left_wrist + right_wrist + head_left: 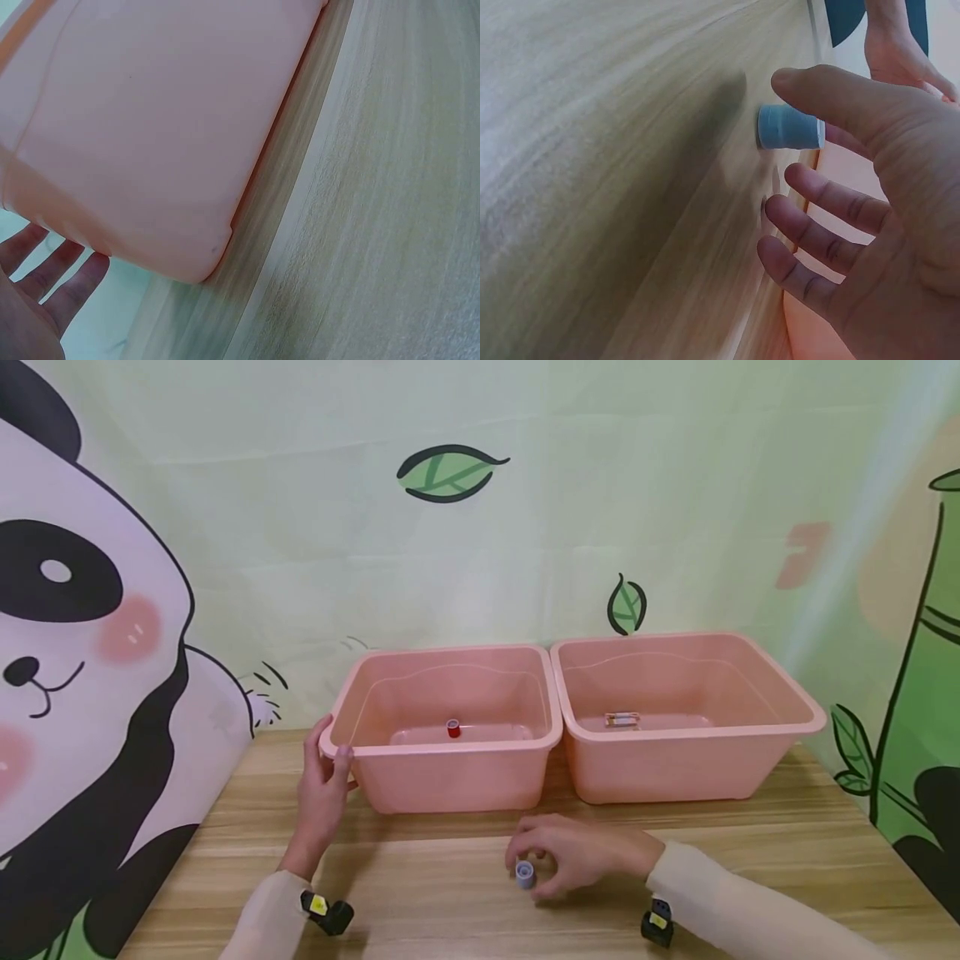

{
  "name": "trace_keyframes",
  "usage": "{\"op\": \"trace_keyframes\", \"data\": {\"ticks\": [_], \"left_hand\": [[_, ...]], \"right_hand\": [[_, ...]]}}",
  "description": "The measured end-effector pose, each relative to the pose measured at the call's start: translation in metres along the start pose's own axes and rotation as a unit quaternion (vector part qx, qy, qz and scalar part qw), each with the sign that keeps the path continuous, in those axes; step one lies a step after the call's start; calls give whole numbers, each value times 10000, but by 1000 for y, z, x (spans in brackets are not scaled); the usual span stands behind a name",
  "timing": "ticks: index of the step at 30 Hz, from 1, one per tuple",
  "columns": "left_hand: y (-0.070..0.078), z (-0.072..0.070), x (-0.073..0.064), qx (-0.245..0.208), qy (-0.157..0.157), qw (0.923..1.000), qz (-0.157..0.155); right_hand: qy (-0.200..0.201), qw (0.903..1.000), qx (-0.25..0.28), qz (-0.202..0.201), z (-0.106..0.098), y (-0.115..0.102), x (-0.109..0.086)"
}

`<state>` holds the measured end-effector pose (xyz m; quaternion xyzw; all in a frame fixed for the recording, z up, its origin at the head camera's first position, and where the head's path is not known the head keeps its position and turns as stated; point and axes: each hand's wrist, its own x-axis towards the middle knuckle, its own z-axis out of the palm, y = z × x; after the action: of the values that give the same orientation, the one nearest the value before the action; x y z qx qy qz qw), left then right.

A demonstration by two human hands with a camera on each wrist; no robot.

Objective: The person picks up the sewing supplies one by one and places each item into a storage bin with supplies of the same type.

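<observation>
My left hand (321, 793) grips the near left corner of the left pink plastic bin (453, 781), thumb at the rim and fingers along the side wall. In the left wrist view its straight fingers (71, 289) reach against that wall (165, 135). Over the wooden table, my right hand (573, 856) arches around a small blue-grey cylinder (525, 874) with a ringed, hollow top. In the right wrist view thumb and fingers are spread, with a gap between the thumb (821, 90) and the other fingers; the blue cylinder (789, 127) stands upright between them, partly covering the index finger.
A small red cylinder (453, 728) stands inside the left bin. Beside that bin is a second pink bin (682, 768), holding a few battery-like sticks (622, 719). Both stand on the wood-grain table (435, 893) before a panda-printed backdrop (300, 527).
</observation>
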<state>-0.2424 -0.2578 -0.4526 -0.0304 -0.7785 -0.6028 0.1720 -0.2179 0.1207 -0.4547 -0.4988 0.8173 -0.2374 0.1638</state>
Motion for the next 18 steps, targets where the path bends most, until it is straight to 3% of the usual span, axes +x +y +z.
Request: {"op": "trace_keyframes", "data": {"ticks": [5,18], "left_hand": [[-1,0,0,-2,13,10000,-24],[-2,1,1,18,61,10000,-26]], "right_hand": [[16,9995,-264,-171,1,1,0],[1,9997,-220,100,3,4,3]]}}
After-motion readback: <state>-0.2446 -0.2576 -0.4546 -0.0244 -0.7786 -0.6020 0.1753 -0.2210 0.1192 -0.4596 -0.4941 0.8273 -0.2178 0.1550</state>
